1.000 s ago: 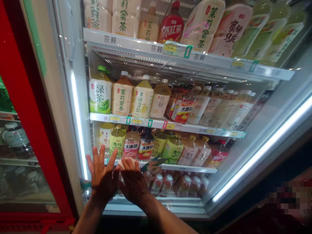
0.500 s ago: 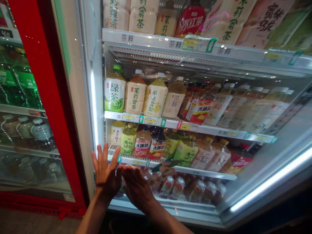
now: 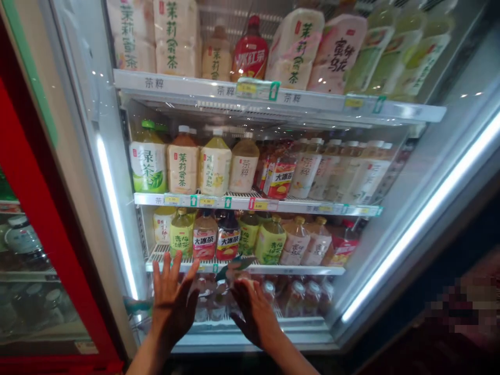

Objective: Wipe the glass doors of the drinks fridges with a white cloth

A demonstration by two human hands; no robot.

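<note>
My left hand (image 3: 173, 299) is raised with its fingers spread, holding nothing. It is in front of the lower left shelves of a lit drinks fridge (image 3: 136, 302). To its right, my right hand (image 3: 255, 312) is also open, fingers stretched out and angled up to the left. A gap separates the two hands. Beyond my fingertips stand a yellow-green tea bottle (image 3: 182, 235), a pink-labelled iced tea bottle (image 3: 205, 239) and a dark iced tea bottle (image 3: 227, 240). Reflections lie over the lower shelves; I cannot tell whether either palm touches glass.
Several large tea bottles (image 3: 182, 161) line the middle shelf, with more on the top shelf (image 3: 187, 83). Capped bottles (image 3: 297, 299) fill the bottom level. A bright light strip (image 3: 414, 224) runs up the right side. Left of the fridge is another red-framed cooler (image 3: 58, 250).
My hands have moved apart, the right one shifting rightwards away from the left. The view has turned right, so the fridge sits further left and its right side shows more.
</note>
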